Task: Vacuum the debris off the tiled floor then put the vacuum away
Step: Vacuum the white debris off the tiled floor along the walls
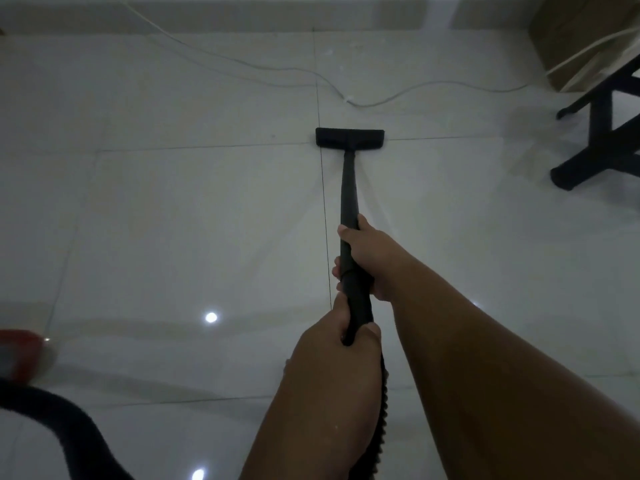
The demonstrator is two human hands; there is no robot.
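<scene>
Item: two-handed vacuuming stance, listed from the wearer outward. Nearest, the ribbed hose [383,407] runs down beside the left forearm, and a second black loop of hose [55,410] curves across the lower left corner. It probably leads to the blurred red vacuum body [17,351] at the left edge. Left hand [341,336]: fingers clamped round the rear end of the handle, where wand and hose join, apparently to steer and take the weight. Right hand [367,261]: set just ahead of the left, fingers wrapped tight round the black wand [349,188] with the thumb laid along it. This forward grip suits pushing and pressing the tool down. The wand slopes away from the body to the floor head [349,137], which lies flat on the tiled floor [173,220]. The head straddles a grout crossing, square to the line of travel so its full width can sweep. Glossy tiles show two ceiling-light reflections on the near left. Beyond the head, a white cable [242,65] trails loose across the tiles and could snag on a longer stroke. Faint pale specks [328,51] lie past it near the wall, too small to identify but possibly remaining debris. Far right: a black chair base [602,133] and, behind it, a cardboard box [571,32]. Status, by judgement: cleaning in hand, storage not yet begun.
</scene>
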